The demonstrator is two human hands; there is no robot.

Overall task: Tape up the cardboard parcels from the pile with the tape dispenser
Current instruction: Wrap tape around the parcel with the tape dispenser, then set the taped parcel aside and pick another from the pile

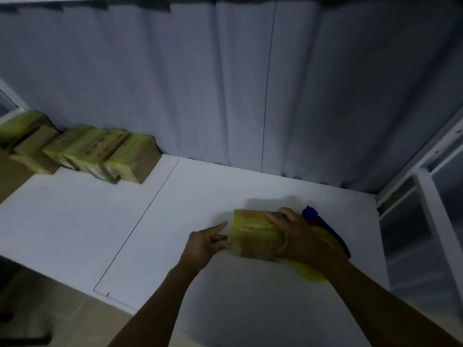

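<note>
A small cardboard parcel (253,234) wrapped in yellowish tape lies on the white table (125,221), right of centre. My right hand (298,239) lies over its right end, fingers curled around it. My left hand (208,242) touches the parcel's left end with its fingertips, index finger extended. Behind my right hand is the blue tape dispenser (323,224), with a yellow tape roll (310,271) showing under my wrist. A pile of taped cardboard parcels (100,154) sits at the far left of the table.
A grey curtain (250,83) hangs along the table's back edge. A white metal frame (426,184) stands at the right. More cardboard boxes (30,144) lie at the far left edge. A thin dark line (140,216) crosses the tabletop.
</note>
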